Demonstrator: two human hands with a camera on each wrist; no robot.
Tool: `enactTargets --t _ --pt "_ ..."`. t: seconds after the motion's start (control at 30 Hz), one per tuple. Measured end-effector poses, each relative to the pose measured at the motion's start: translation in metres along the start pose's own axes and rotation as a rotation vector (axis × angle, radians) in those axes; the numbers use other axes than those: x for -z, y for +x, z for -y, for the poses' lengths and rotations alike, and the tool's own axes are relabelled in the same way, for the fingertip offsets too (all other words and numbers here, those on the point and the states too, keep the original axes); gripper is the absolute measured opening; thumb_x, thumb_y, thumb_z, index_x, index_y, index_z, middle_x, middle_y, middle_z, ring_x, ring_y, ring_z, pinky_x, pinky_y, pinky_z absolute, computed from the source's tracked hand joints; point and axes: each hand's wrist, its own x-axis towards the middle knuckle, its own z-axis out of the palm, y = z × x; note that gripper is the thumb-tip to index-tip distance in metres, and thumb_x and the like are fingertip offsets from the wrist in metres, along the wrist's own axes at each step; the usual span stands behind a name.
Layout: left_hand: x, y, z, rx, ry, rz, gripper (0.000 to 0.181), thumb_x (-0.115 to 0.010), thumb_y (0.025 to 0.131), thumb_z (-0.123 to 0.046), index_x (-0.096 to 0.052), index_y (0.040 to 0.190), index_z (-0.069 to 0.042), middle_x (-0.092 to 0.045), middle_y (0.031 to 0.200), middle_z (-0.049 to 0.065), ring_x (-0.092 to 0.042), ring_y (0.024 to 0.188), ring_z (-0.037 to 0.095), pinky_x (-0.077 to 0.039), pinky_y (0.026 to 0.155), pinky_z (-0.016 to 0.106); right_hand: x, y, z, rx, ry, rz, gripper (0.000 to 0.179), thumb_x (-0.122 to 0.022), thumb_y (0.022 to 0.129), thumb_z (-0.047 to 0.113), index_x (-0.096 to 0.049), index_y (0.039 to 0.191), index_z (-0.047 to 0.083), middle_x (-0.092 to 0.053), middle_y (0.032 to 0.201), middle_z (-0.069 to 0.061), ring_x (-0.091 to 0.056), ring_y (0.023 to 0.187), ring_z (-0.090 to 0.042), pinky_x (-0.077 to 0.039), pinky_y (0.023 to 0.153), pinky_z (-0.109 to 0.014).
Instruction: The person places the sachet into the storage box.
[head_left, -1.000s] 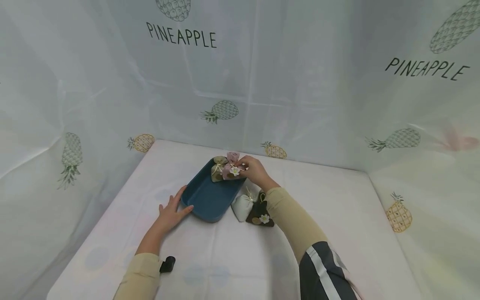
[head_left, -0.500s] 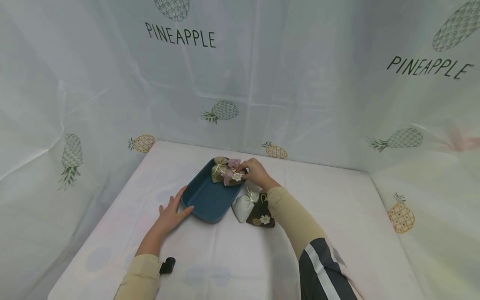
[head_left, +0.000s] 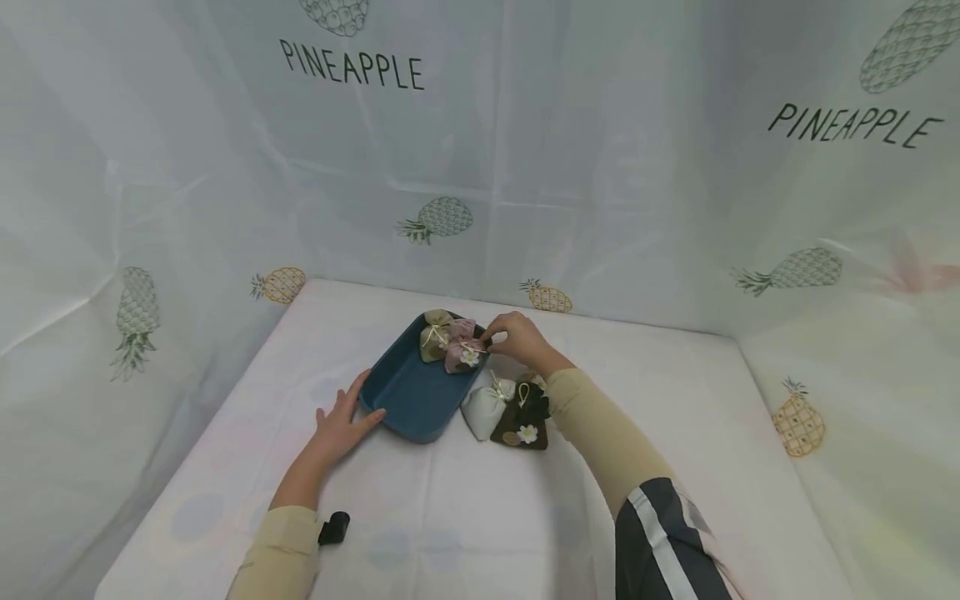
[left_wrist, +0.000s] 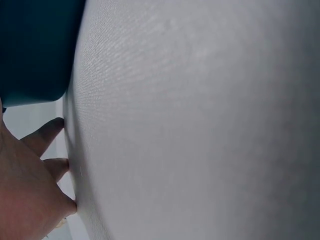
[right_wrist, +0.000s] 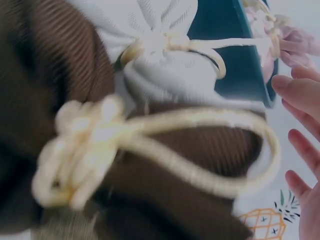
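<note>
A blue tray stands slanted on the table, holding a beige drawstring pouch and a pink drawstring pouch with a white flower at its far end. My right hand is at the tray's far right rim, fingertips beside the pink pouch. In the right wrist view those fingertips stand apart from the pink pouch. My left hand is spread at the tray's near left corner, fingers straight. Just right of the tray lie a white drawstring pouch and a dark brown drawstring pouch.
A white cloth covers the table. A small black object shows beside the left sleeve. Behind and at both sides hangs a pale curtain with printed pineapples.
The pink pouch has come down into the tray next to the beige one. My right fingers have loosened from it and drawn slightly right; my left hand has stayed at the tray.
</note>
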Motion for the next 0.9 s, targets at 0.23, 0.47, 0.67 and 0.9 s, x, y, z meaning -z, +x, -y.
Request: enactTargets --t 0.23,0.47,0.67,0.9 --pt "0.002 0.0 0.001 -0.005 0.011 0.005 0.082 -0.057 0.097 -0.044 -0.007 0.157 -0.021 -0.011 0.158 0.027 0.001 0.141 0.053 0.013 0.102 0.073 0.01 -0.024 -0.004 0.011 0.087 0.015 0.025 -0.076 0.085 0.007 -0.075 0.109 0.007 -0.069 0.11 -0.006 -0.059 0.11 -0.026 -0.044 0.099 -0.044" --pt "0.001 0.0 0.002 -0.013 -0.008 0.008 0.083 -0.058 0.097 -0.042 -0.006 0.158 -0.021 -0.01 0.158 0.028 0.002 0.141 0.054 0.013 0.102 0.074 0.015 -0.063 -0.008 -0.06 0.16 -0.015 0.023 -0.076 0.085 0.007 -0.075 0.108 0.01 -0.067 0.111 -0.002 -0.057 0.112 -0.025 -0.044 0.099 -0.049" --pt "0.0 0.001 0.005 -0.014 0.001 -0.006 0.083 -0.058 0.096 -0.043 -0.007 0.157 -0.021 -0.011 0.158 0.027 0.0 0.141 0.054 0.012 0.101 0.074 0.013 -0.092 -0.01 -0.101 0.197 -0.056 0.024 -0.075 0.087 0.011 -0.073 0.111 0.008 -0.065 0.114 0.0 -0.054 0.117 -0.025 -0.04 0.103 -0.051" --pt "-0.001 0.002 0.005 -0.02 -0.002 0.0 0.084 -0.059 0.096 -0.044 -0.006 0.158 -0.021 -0.011 0.158 0.028 0.0 0.141 0.055 0.012 0.101 0.075 0.003 -0.121 -0.008 -0.123 0.242 -0.088 0.028 -0.08 0.082 0.014 -0.074 0.109 0.015 -0.063 0.118 0.0 -0.052 0.123 -0.027 -0.04 0.103 -0.05"
